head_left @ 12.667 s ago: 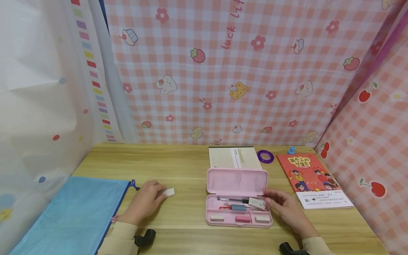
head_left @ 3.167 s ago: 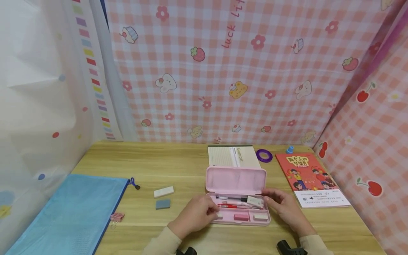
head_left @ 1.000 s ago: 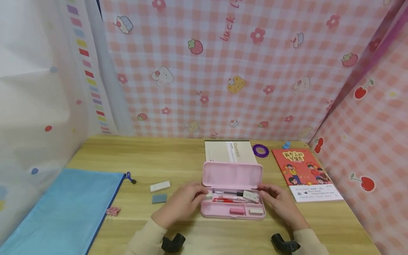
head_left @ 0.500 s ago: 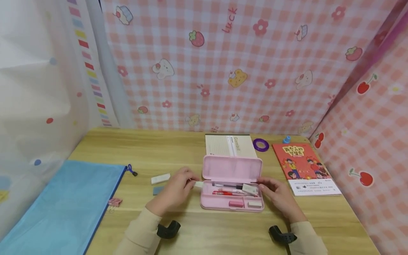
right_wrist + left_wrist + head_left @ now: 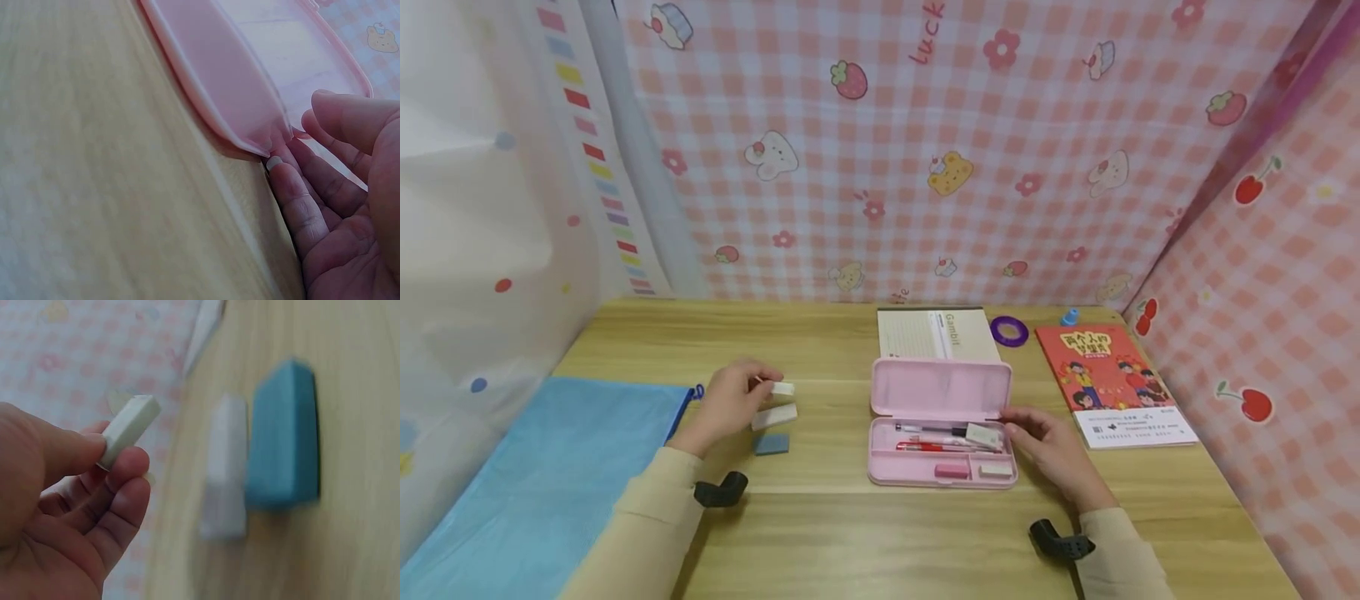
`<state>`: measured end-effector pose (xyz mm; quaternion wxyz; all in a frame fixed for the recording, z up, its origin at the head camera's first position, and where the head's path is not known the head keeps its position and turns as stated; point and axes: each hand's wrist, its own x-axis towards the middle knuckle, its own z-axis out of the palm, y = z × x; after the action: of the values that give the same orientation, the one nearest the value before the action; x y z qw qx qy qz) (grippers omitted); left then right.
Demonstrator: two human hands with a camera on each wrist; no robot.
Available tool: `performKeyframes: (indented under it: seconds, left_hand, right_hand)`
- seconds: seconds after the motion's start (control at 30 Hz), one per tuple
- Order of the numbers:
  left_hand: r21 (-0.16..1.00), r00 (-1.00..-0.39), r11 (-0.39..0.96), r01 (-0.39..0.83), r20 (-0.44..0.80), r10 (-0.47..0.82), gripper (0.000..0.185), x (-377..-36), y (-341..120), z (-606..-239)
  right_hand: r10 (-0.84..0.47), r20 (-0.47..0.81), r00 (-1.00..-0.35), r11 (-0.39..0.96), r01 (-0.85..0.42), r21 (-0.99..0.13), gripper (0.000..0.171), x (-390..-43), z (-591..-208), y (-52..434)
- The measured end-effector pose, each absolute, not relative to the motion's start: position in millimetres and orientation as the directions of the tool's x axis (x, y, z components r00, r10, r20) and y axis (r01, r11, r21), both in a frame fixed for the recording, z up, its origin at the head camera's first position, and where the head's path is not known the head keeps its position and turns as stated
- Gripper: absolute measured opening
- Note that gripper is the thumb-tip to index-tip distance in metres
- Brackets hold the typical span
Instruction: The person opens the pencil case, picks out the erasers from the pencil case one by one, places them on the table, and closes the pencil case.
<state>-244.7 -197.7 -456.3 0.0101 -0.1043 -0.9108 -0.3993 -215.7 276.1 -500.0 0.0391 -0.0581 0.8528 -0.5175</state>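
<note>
My left hand (image 5: 754, 387) hovers over the table left of centre and pinches a small white eraser (image 5: 782, 388) between thumb and forefinger; the left wrist view shows that eraser (image 5: 130, 428) clear of the wood. Just below it lie a longer white eraser (image 5: 774, 416) and a blue-grey eraser (image 5: 771, 443), blurred in the left wrist view as the white eraser (image 5: 225, 469) and blue eraser (image 5: 284, 434). An open pink pencil case (image 5: 940, 387) holds pens, a pink eraser (image 5: 951, 471) and a white eraser (image 5: 996, 470). My right hand (image 5: 1013, 422) rests with straight fingers (image 5: 300, 200) against the case's right end (image 5: 219, 69).
A blue mesh zip pouch (image 5: 535, 475) covers the table's left front. Behind the case lie a lined notepad (image 5: 936, 333), a purple tape ring (image 5: 1009, 331) and a small blue object (image 5: 1069, 317). A red book (image 5: 1108, 375) lies at the right. Patterned curtains close in three sides.
My left hand lifted a small white eraser out of the case's left end and carried it left, over the two erasers on the table. The right hand stayed at the case.
</note>
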Motion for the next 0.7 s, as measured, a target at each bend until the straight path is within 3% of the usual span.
performKeyframes:
  seconds: [0.27, 0.7]
  left_hand:
    - [0.748, -0.987, 0.66, 0.072, -0.041, 0.154, 0.019, -260, -214, -469]
    - [0.747, -0.985, 0.663, 0.044, -0.079, 0.154, 0.021, -267, -214, -479]
  right_hand:
    - [-0.135, -0.037, -0.99, 0.434, -0.025, -0.9, 0.037, -216, -499, 274]
    - [-0.133, -0.038, -0.99, 0.438, -0.024, -0.899, 0.038, -215, -497, 275]
